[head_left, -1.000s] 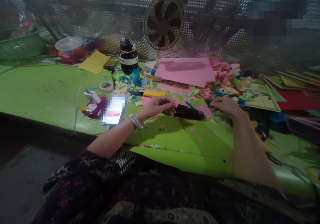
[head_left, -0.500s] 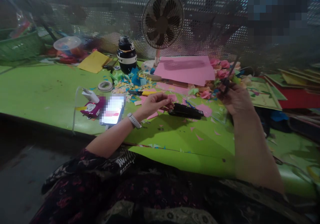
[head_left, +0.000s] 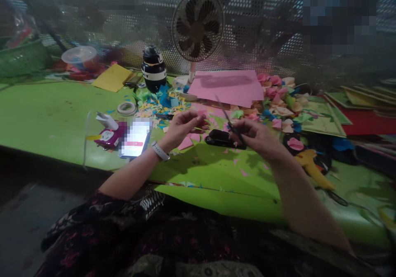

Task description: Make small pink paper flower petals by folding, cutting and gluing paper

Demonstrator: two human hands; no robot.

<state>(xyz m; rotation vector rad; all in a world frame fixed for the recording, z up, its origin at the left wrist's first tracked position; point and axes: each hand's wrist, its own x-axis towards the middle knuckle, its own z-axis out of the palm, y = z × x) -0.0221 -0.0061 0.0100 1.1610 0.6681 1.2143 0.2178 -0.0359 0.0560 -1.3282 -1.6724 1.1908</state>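
Observation:
My left hand (head_left: pixel 189 124), a white band on its wrist, hovers over the table with thumb and fingers pinched. A small piece of pink paper (head_left: pixel 202 112) shows at its fingertips, partly hidden by them. In my right hand (head_left: pixel 255 136) is a pair of scissors (head_left: pixel 227 117), its thin blades pointing up and left towards the left hand. Below and between both hands lies a black stapler (head_left: pixel 218 138), its right end covered by the right hand. Pink paper pieces (head_left: pixel 185 143) lie under the left hand.
Pink sheets (head_left: pixel 222 86) lie before a fan (head_left: pixel 198 29). Paper flowers (head_left: pixel 274 88) and coloured scraps (head_left: pixel 154 107) surround them. At left are a lit phone (head_left: pixel 136 138), a tape roll (head_left: pixel 126 108) and a dark bottle (head_left: pixel 154 70). A yellow glue gun (head_left: pixel 314 169) rests at right.
My right hand has come left and down with the scissors, from beside the paper flowers to over the stapler. The glue gun is now uncovered. My left hand stays pinched, nearly in place.

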